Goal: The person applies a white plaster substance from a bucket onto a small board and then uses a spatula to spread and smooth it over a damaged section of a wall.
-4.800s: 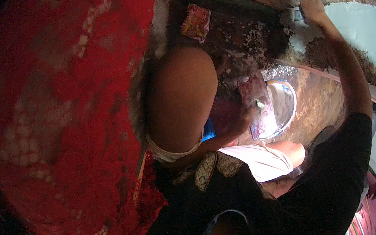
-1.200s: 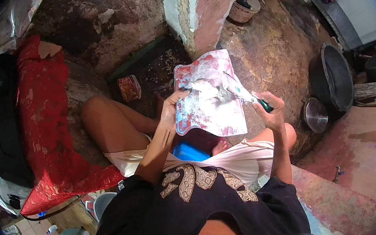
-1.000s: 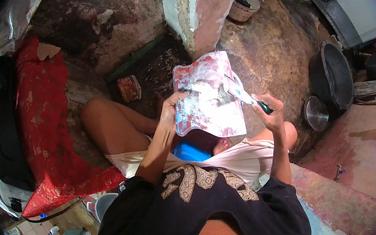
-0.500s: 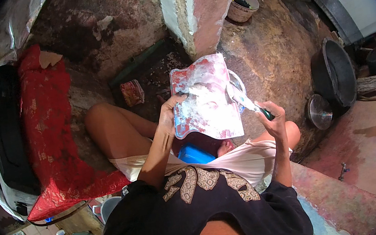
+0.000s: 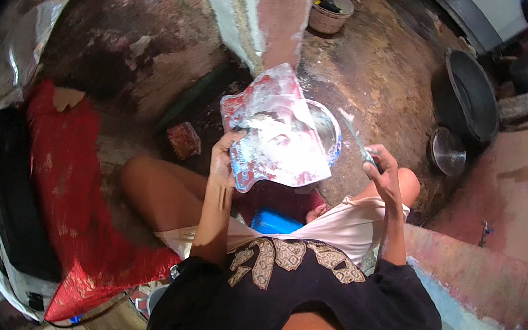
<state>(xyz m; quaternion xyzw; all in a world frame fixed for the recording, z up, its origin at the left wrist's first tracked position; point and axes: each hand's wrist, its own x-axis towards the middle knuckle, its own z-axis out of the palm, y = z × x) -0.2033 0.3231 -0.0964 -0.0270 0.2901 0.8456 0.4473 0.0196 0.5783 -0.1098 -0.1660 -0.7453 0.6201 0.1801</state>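
My left hand (image 5: 227, 159) grips the left edge of a flat red board (image 5: 236, 112) coated with a white, wet-looking or powdery layer. Glare washes out much of its surface, and a pale lump (image 5: 272, 121) seems to lie near its middle; I cannot make out what it is. Behind the board's right edge shows part of a round pale bowl (image 5: 331, 133) with a blue-patterned side. To the right, my right hand (image 5: 383, 167) is closed round the handle of a knife (image 5: 353, 127). The blade points up and away, apart from the board, with white residue on it.
A red cloth (image 5: 78, 234) covers a surface at left, beside a black appliance (image 5: 20, 195). A red packet (image 5: 183, 140) lies beyond my left knee; a blue container (image 5: 274, 220) sits between my legs. A dark basin (image 5: 473, 96) and metal lid (image 5: 448, 151) stand at right.
The knife has come away from the board, moving right, and its blade now points more upright. My left hand has shifted the board slightly left and away, uncovering more of the bowl.
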